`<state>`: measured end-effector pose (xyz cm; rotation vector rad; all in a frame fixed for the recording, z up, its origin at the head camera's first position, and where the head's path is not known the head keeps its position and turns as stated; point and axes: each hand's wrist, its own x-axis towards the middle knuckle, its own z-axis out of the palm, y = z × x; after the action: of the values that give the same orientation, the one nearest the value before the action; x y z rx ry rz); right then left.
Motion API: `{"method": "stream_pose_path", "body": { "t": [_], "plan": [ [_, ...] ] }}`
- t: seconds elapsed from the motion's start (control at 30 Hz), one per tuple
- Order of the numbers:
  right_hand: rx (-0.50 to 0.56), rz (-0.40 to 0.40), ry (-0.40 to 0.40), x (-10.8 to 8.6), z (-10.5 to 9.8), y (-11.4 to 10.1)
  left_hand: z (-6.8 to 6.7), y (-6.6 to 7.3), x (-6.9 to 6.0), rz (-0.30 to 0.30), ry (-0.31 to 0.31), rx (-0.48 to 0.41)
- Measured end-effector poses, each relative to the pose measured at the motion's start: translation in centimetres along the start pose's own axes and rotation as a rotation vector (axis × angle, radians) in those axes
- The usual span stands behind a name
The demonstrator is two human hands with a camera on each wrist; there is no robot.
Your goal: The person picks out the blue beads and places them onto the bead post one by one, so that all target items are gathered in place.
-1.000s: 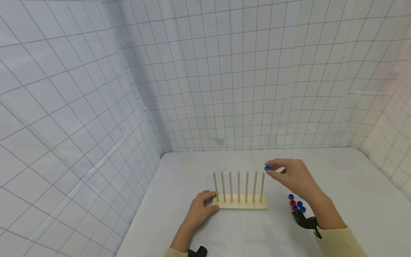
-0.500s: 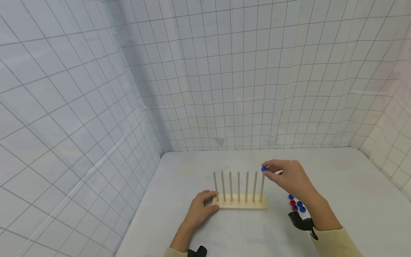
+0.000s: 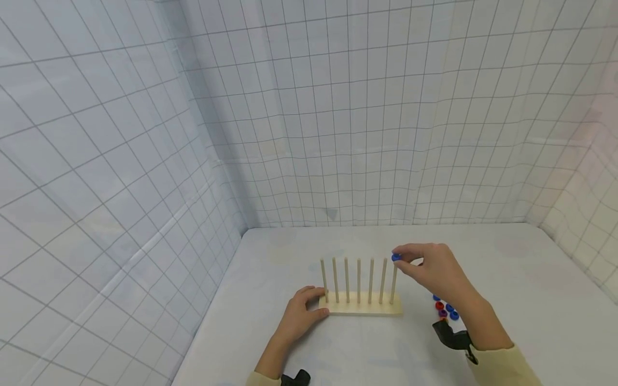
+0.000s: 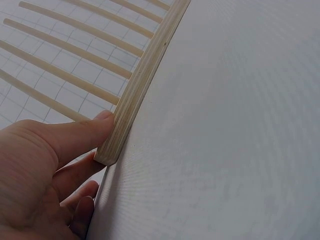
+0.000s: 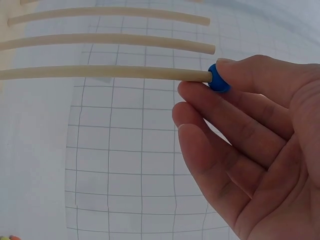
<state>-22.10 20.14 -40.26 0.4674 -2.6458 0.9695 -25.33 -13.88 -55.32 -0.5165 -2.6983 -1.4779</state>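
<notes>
A pale wooden peg rack [image 3: 359, 308] stands on the white table, with several thin upright pegs and no beads on them. My left hand [image 3: 301, 315] grips the left end of its base; in the left wrist view the thumb [image 4: 90, 135] presses on the base's edge [image 4: 125, 115]. Between thumb and fingers my right hand [image 3: 432, 268] pinches a blue bead [image 3: 396, 257] at the tip of the rightmost peg [image 3: 394, 284]. Seen in the right wrist view, the blue bead [image 5: 219, 80] meets the end of that peg [image 5: 150, 74].
Right of the rack lies a small group of loose beads: blue ones [image 3: 454, 315], a red one [image 3: 439, 305] and a purple one [image 3: 442, 313], partly behind the right wrist. Grid-patterned white sheets [image 3: 338, 134] enclose the table at the back and sides.
My right hand has carried the blue bead left from beside the rightmost peg to its top, then slightly down. The left hand has stayed on the rack's base.
</notes>
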Motion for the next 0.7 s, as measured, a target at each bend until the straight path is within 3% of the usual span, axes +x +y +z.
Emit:
{"method": "stream_pose_path", "body": {
  "t": [0.7],
  "plan": [
    [-0.022, 0.005, 0.002, -0.47, 0.61, 0.32, 0.01, 0.14, -0.22, 0.002, 0.008, -0.004]
  ]
}}
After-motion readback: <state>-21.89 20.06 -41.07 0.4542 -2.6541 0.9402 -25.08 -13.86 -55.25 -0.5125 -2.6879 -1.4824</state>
